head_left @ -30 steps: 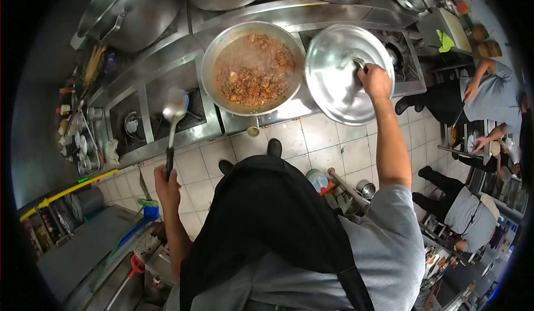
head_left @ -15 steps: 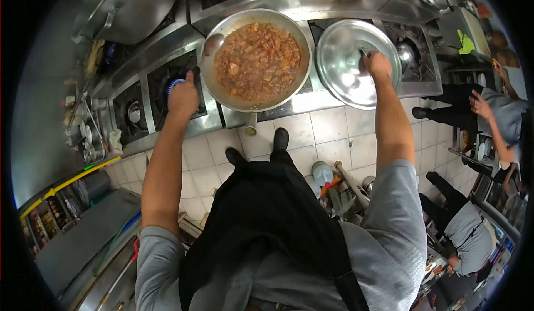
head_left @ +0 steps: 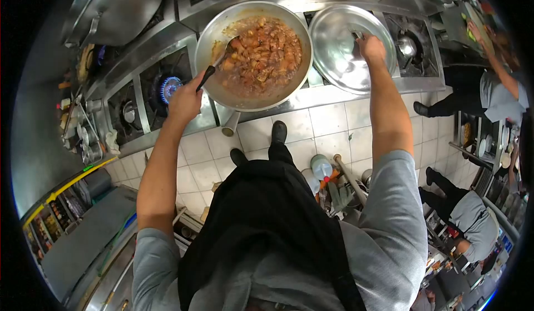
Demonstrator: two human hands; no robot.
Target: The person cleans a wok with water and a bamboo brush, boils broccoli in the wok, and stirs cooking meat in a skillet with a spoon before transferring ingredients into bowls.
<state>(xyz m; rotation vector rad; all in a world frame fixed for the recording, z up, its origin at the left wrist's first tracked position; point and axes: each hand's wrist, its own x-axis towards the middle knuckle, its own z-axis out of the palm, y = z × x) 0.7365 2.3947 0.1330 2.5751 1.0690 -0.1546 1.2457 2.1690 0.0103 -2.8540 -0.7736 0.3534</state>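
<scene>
My left hand (head_left: 186,101) is closed round the black handle of a metal spoon (head_left: 221,57), whose bowl dips into the left side of the brown, chunky food (head_left: 266,55). That food fills much of a wide pan (head_left: 213,30), whose handle (head_left: 230,123) points toward me. Right of the pan lies a round metal lid (head_left: 335,37). My right hand (head_left: 371,49) grips the small handle on top of the lid.
A lit burner (head_left: 170,88) with a blue flame is left of the pan. A big pot (head_left: 119,12) stands at the back left. Bottles (head_left: 321,167) and a pole are on the floor. Two people (head_left: 503,91) (head_left: 473,222) are at the right.
My left hand has swung from the left over to the pan, and the spoon has gone into the food. My right hand stays on the lid. The camera view has shifted.
</scene>
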